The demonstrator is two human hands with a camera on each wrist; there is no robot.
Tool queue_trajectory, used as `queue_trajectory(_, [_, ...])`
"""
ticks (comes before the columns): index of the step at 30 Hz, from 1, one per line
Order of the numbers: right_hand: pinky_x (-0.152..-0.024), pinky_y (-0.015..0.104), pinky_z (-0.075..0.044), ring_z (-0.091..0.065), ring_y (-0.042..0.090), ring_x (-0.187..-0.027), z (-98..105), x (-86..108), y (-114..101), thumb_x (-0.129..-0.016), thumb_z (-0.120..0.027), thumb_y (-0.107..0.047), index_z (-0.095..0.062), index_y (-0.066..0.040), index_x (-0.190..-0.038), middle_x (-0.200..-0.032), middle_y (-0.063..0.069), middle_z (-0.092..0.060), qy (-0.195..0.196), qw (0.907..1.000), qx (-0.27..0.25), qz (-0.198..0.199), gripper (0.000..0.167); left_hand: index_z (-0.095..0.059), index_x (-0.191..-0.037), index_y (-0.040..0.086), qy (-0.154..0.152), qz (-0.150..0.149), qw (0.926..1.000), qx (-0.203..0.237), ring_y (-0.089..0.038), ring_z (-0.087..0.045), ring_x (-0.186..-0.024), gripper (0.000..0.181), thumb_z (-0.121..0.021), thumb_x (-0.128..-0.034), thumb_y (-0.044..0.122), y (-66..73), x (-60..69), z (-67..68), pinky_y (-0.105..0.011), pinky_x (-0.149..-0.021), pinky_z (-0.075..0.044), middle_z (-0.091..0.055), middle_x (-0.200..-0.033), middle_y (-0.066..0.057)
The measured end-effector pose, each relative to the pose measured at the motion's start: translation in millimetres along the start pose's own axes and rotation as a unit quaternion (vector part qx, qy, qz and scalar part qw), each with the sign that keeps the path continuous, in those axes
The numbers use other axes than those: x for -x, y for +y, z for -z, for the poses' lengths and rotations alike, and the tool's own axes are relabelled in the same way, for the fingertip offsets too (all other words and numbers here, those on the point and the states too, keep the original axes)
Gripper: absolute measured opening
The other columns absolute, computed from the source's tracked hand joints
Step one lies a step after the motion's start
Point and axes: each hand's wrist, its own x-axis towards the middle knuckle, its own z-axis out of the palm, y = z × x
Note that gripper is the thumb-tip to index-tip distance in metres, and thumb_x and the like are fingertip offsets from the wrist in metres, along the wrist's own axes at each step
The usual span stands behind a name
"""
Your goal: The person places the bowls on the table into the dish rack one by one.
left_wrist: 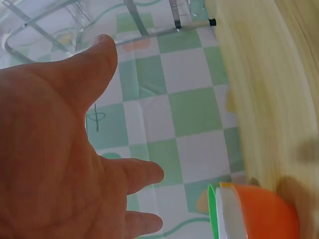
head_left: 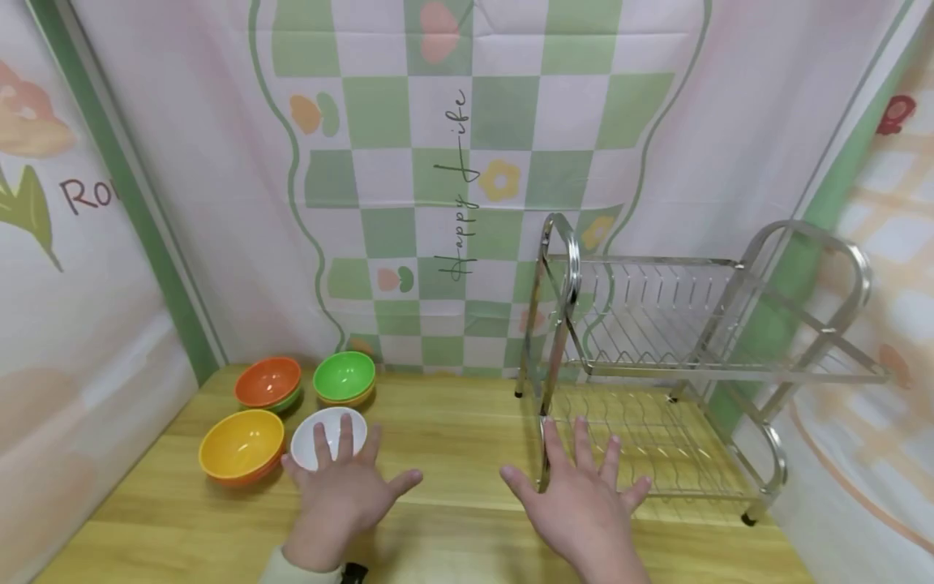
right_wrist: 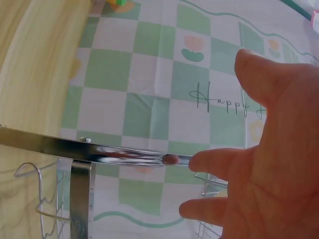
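Observation:
In the head view my left hand [head_left: 339, 495] is held up with fingers spread, in front of a white bowl [head_left: 328, 438], holding nothing. My right hand [head_left: 584, 507] has its fingers spread as well, near the left side of a two-tier metal rack [head_left: 657, 371], and is empty. Both palms show in the wrist views, the left hand [left_wrist: 65, 144] and the right hand [right_wrist: 269, 149]. An orange-red bowl [head_left: 268, 383] rests on a green one, a green bowl [head_left: 344, 376] on a yellow-orange one, and a yellow bowl [head_left: 242, 446] on an orange one.
The wooden table [head_left: 452, 454] carries the bowls at its left and the rack at its right. Behind it hangs a checked curtain [head_left: 441, 178], with printed cloth at both sides. The rack's lower tier [head_left: 642, 438] sits just above the tabletop.

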Motion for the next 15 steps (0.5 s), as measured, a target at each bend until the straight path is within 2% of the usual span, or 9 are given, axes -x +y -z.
queue_trajectory(4, [-0.087,0.08,0.024,0.011,0.06,-0.138,-2.9,-4.2,4.2,-0.079,-0.028,-0.091,-0.02,-0.017,-0.16,-0.162,0.023,-0.001,-0.006,0.9999,-0.014,0.008,0.11,-0.035,-0.156,0.017,0.009,0.002,0.9999,0.012,-0.058,0.004,-0.141,0.114,-0.028,-0.074,0.095,-13.7,-3.4,-0.3,-0.087,-0.091,0.01,-0.011,-0.16,-0.027])
queue_trajectory(6, [-0.098,0.08,0.013,0.0,0.058,-0.14,-5.0,-9.5,8.8,-0.082,-0.033,-0.088,-0.017,-0.015,-0.16,-0.162,0.022,-0.006,0.0,0.9989,-0.042,0.021,0.109,-0.032,-0.157,0.015,0.019,0.0,0.9996,0.022,-0.06,0.001,-0.14,0.116,-0.029,-0.074,0.095,-22.1,-6.3,1.6,-0.089,-0.091,0.005,-0.011,-0.16,-0.029])
queue_trajectory(8, [-0.105,0.077,-0.004,-0.013,0.056,-0.14,-6.8,-16.0,14.2,-0.086,-0.042,-0.081,-0.015,-0.012,-0.16,-0.161,0.022,-0.014,0.006,0.9953,-0.093,0.028,0.105,-0.028,-0.158,0.013,0.027,-0.002,0.9989,0.039,-0.061,-0.005,-0.139,0.117,-0.032,-0.0739,0.095,-32.0,-10.3,7.0,-0.09,-0.091,-0.003,-0.012,-0.159,-0.03])
queue_trajectory(10, [-0.107,0.072,-0.021,-0.028,0.052,-0.138,-8.0,-23.3,19.5,-0.09,-0.052,-0.071,-0.014,-0.01,-0.16,-0.159,0.022,-0.022,0.011,0.9872,-0.156,0.029,0.1,-0.025,-0.158,0.009,0.031,-0.011,0.9976,0.061,-0.061,-0.013,-0.137,0.119,-0.04,-0.075,0.092,-43.9,-15.4,16.2,-0.089,-0.092,-0.014,-0.015,-0.157,-0.033])
queue_trajectory(12, [-0.103,0.065,-0.036,-0.039,0.048,-0.134,-8.7,-30.2,23.7,-0.094,-0.061,-0.055,-0.015,-0.009,-0.16,-0.158,0.022,-0.026,0.007,0.9727,-0.231,0.023,0.093,-0.024,-0.157,0.004,0.033,-0.028,0.9951,0.089,-0.06,-0.023,-0.134,0.118,-0.05,-0.0768,0.087,-56.7,-22.3,28.7,-0.084,-0.095,-0.024,-0.02,-0.154,-0.035])
queue_trajectory(15, [-0.094,0.057,-0.05,-0.052,0.044,-0.124,-10.6,-39.0,28.9,-0.096,-0.066,-0.039,-0.018,-0.008,-0.159,-0.157,0.021,-0.03,-0.001,0.9572,-0.289,0.019,0.086,-0.024,-0.155,-0.003,0.024,-0.048,0.9897,0.133,-0.058,-0.031,-0.132,0.115,-0.061,-0.08,0.077,-75.9,-34.3,47.1,-0.074,-0.1,-0.032,-0.027,-0.151,-0.037])
